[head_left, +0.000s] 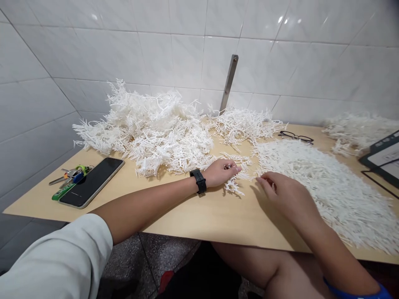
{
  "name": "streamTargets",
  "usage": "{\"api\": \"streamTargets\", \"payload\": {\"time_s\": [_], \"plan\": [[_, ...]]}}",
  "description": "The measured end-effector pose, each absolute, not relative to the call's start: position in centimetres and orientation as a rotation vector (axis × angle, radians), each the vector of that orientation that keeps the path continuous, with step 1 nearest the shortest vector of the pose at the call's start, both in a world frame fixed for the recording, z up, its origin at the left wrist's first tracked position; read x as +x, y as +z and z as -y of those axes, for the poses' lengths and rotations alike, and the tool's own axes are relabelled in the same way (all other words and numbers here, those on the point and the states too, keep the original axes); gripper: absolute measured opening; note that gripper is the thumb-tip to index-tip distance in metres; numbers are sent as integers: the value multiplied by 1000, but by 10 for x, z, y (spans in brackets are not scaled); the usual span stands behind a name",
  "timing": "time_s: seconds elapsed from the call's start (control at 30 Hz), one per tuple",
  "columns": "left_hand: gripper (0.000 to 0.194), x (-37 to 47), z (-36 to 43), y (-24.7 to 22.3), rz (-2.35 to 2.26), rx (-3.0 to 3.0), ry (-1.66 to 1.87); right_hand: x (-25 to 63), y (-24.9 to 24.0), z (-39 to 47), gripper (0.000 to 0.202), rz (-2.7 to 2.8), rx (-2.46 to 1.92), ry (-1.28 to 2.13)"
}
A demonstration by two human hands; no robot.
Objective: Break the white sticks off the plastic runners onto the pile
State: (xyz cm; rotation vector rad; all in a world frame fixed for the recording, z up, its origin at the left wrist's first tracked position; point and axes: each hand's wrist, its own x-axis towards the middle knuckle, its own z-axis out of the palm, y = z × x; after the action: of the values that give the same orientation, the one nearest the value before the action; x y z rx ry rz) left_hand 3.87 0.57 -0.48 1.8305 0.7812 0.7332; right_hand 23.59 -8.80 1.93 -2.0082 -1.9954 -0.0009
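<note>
My left hand, with a black watch on the wrist, is closed on a white branched piece at the middle of the table. To its right, my right hand has its thumb and fingertips pinched together near the tip of a thin white strand; whether it grips the strand is too small to tell. A tall heap of white branched pieces lies behind and left of my left hand. Beside my right hand spreads a flat, dense layer of white pieces.
A phone and keys lie at the left. Glasses rest behind the flat layer. A smaller white pile sits by a metal bar. A dark-framed object stands at the right.
</note>
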Motion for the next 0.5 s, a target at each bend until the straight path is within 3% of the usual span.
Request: {"api": "streamTargets", "payload": {"time_s": [0.1,0.5], "plan": [[40,39,-5,-4,-737,1868,726,218,23,88,37,2059,-1843,226],[40,39,-5,-6,-690,1810,717,190,14,92,45,2026,-1496,550]]}}
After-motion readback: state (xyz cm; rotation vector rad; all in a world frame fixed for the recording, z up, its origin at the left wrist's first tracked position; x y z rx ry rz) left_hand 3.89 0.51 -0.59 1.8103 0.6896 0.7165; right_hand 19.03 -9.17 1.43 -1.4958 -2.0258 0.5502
